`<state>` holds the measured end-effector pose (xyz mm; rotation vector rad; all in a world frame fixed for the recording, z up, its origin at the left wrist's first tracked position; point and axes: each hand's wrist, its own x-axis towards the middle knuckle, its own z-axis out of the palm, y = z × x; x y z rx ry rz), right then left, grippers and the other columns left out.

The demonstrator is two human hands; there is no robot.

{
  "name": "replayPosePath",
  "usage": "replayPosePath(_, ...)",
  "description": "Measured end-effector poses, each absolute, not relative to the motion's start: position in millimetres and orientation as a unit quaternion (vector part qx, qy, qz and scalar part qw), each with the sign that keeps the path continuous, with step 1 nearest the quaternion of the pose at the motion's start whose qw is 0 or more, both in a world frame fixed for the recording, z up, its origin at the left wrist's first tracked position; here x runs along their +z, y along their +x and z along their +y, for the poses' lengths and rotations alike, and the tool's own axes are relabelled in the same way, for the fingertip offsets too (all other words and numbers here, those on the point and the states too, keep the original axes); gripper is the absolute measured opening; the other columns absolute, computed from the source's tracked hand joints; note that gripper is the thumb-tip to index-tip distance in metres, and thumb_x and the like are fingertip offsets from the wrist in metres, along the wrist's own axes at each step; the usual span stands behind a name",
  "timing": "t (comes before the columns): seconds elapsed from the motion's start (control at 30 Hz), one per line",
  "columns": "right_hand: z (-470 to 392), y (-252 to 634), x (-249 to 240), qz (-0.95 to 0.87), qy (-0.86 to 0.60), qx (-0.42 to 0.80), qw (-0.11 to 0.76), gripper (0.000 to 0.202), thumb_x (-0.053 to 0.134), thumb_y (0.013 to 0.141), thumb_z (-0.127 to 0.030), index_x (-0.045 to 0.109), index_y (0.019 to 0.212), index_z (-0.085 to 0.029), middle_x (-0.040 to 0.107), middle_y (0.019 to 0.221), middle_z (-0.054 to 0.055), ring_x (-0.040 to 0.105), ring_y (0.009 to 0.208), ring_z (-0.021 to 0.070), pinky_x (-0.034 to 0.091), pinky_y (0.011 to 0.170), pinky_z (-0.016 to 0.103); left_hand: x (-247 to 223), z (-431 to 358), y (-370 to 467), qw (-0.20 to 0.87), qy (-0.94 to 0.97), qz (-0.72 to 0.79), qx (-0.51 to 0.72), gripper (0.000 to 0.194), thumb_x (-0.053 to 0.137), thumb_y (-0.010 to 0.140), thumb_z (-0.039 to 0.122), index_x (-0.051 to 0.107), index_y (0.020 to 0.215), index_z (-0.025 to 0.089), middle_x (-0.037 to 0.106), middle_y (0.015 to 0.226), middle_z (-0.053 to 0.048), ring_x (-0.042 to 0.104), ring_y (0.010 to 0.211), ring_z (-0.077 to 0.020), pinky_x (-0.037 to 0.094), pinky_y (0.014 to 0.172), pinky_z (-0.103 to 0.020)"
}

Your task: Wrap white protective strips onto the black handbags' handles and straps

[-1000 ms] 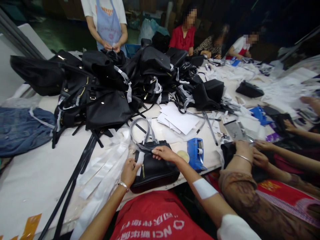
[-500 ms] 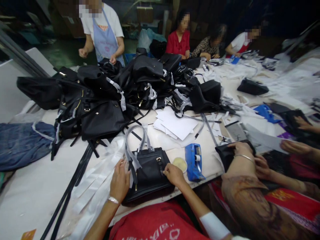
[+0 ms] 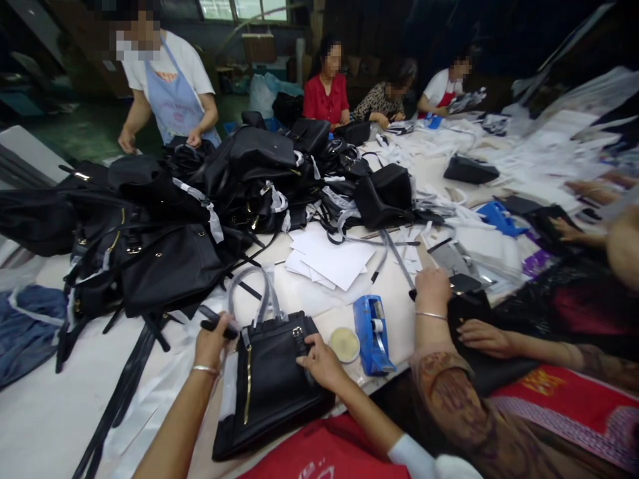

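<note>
A black handbag [image 3: 272, 379] with a gold zipper and a buckled front strap lies in front of me at the table's near edge. Its two upright handles [image 3: 263, 296] are wrapped in pale film. My left hand [image 3: 210, 349] is closed around a black strap [image 3: 215, 320] at the bag's upper left corner, with the strap's end sticking out past the fingers. On the bag's right side, below the buckle, my right hand [image 3: 323, 362] grips its front with thumb and fingers. What lies under those fingertips is hidden.
Right of the bag stand a round tub [image 3: 344, 344] and a blue tape dispenser [image 3: 372, 336]. White sheets [image 3: 329, 256] lie behind, before a heap of black bags [image 3: 174, 259]. A co-worker's arm [image 3: 434, 332] is close on the right. Long black straps [image 3: 117, 406] lie left.
My left hand has moved up from the bag's side and now holds the black strap. The bag is turned, showing its zipper fully. The whole view has shifted.
</note>
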<state>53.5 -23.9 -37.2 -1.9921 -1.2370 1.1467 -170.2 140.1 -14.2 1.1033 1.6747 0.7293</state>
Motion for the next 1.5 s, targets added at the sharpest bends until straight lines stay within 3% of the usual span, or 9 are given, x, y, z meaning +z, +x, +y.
replayPosePath(0.2,-16.0,64.4,-50.4,-0.416,-0.709,0.453,0.345,0.034,0.056,0.076,-0.025,0.044,0.107,-0.022,0.054,0.062,-0.008,0.056,0.063,0.0129,0.04,0.062,0.023,-13.4,155.8,-182.0,0.55,0.29,0.717,0.317,0.045,0.074,0.064,0.038,0.058,0.098,0.013,0.063,0.08,-0.005,0.062,0.076,-0.0212,0.053,0.066,-0.041)
replayPosePath(0.33,-18.4,59.9,-68.5,-0.394,-0.702,0.481,0.346,0.034,0.056,0.076,-0.028,0.043,0.107,-0.021,0.054,0.061,-0.007,0.055,0.06,0.0132,0.041,0.06,0.024,-13.8,129.0,-190.1,0.532,0.383,0.678,0.333,0.054,0.075,0.063,0.037,0.059,0.11,0.014,0.065,0.098,-0.008,0.061,0.092,-0.0222,0.049,0.085,-0.042)
replayPosePath(0.53,-17.0,71.0,-76.7,-0.405,-0.674,0.516,0.34,0.028,0.05,0.082,-0.038,0.049,0.104,-0.02,0.055,0.061,-0.006,0.055,0.053,0.0131,0.042,0.054,0.024,-14.6,95.6,-215.7,0.492,0.571,0.601,0.265,0.033,0.061,0.077,0.037,0.067,0.101,0.016,0.056,0.125,-0.01,0.048,0.119,-0.0256,0.031,0.106,-0.042)
replayPosePath(0.73,19.7,119.4,-71.6,-0.531,-0.789,0.196,0.238,0.034,0.035,0.087,-0.015,0.052,0.116,-0.018,0.061,0.104,0.01,0.056,0.096,0.0209,0.042,0.081,0.031,-31.0,74.7,-259.7,0.402,0.764,0.496,0.09,0.052,0.04,0.079,0.009,0.052,0.125,0.029,0.029,0.147,-0.002,0.041,0.127,-0.0215,0.034,0.106,-0.041)
replayPosePath(0.97,60.5,130.9,-85.1,-0.623,-0.774,0.086,0.065,0.042,0.039,0.084,-0.006,0.056,0.118,-0.025,0.051,0.124,0.011,0.046,0.105,0.0246,0.036,0.083,0.035,7.1,83.1,-254.4,0.215,0.794,0.562,0.092,0.044,0.036,0.079,0.01,0.059,0.115,0.021,0.056,0.123,-0.009,0.053,0.112,-0.0241,0.041,0.098,-0.042)
replayPosePath(1.1,60.7,137.8,-76.1,-0.63,-0.769,0.081,0.073,0.031,0.038,0.09,-0.018,0.062,0.108,-0.026,0.06,0.104,0.009,0.05,0.096,0.023,0.036,0.077,0.032,29.5,72.4,-194.1,0.333,0.748,0.551,0.165,0.032,0.037,0.088,0.031,0.058,0.111,0.022,0.067,0.1,-0.006,0.064,0.089,-0.0189,0.048,0.08,-0.031)
replayPosePath(1.2,49.9,141.5,-64.9,-0.6,-0.788,0.086,0.111,0.031,0.036,0.092,-0.025,0.062,0.108,-0.025,0.062,0.095,0.008,0.054,0.085,0.021,0.037,0.07,0.03,15.3,54.1,-137.0,0.38,0.75,0.535,0.078,0.037,0.037,0.088,0.046,0.063,0.085,0.019,0.066,0.073,-0.006,0.064,0.068,-0.0207,0.045,0.064,-0.029)
replayPosePath(1.33,24.6,133.2,-55.1,-0.583,-0.757,0.18,0.233,0.032,0.033,0.093,-0.032,0.063,0.104,-0.024,0.064,0.09,0.005,0.057,0.075,0.0168,0.04,0.069,0.027,-26.4,35.5,-73.8,0.402,0.738,0.542,0.0,0.041,0.053,0.074,0.059,0.058,0.074,0.018,0.064,0.071,-0.01,0.063,0.075,-0.027,0.041,0.067,-0.032)
replayPosePath(1.5,-4.6,121.8,-63.6,-0.46,-0.76,0.264,0.376,0.031,0.043,0.086,-0.042,0.064,0.085,-0.02,0.067,0.085,0.005,0.059,0.079,0.0189,0.043,0.076,0.031,-51.3,31.1,-40.8,0.6,0.534,0.586,0.104,0.03,0.074,0.057,0.035,0.048,0.061,0.019,0.057,0.061,0.0,0.06,0.072,-0.0209,0.041,0.069,-0.029)
